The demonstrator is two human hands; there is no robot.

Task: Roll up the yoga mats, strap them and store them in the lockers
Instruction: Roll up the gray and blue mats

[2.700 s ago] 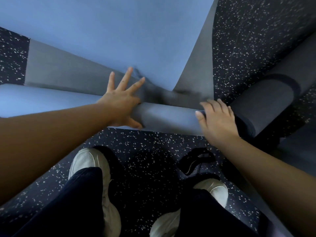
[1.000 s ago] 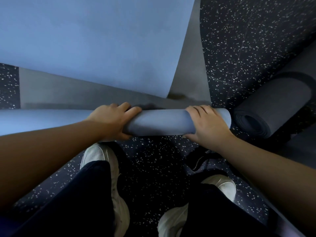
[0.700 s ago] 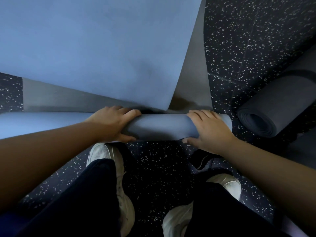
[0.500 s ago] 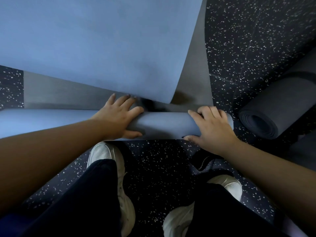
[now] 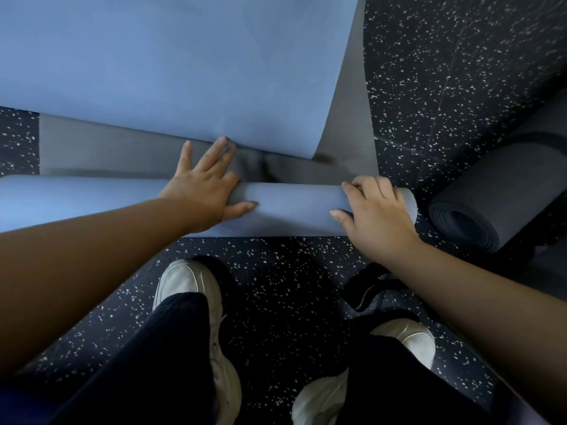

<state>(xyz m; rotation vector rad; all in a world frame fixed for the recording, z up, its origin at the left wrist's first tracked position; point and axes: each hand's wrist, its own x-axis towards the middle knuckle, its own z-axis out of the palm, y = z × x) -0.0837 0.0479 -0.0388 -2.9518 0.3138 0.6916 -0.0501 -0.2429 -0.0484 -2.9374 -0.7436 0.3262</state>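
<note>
**Keep the roll tight and square as it travels up the mat**

The blue yoga mat (image 5: 171,62) fills the upper part of the head view, most of it lying flat on the speckled dark floor (image 5: 460,56) with its grey underside showing along the near and right edges. A large share of the mat is not yet rolled, so the rolling step looks to be at an early stage. The rolled part (image 5: 291,210) lies crosswise just ahead of the white shoes (image 5: 187,280), its right end open and near a dark rolled mat (image 5: 491,204) that rests on the floor to the right, apart from it.

To do this step well, both hands should push forward together so the roll stays straight; if one side leads, the ends will probably telescope and the strap will sit badly. Pressing down while rolling should keep the layers snug.

The left hand (image 5: 205,182) lies on top of the roll with its fingers spread and straight, reaching forward onto the grey strip beyond, the thumb resting on the blue surface. The right hand (image 5: 377,207) sits near the roll's right end with its fingers curled over the top, gripping it.

A black strap (image 5: 368,286) lies on the floor between the roll and the right shoe, within easy reach for the strapping to come.
</note>
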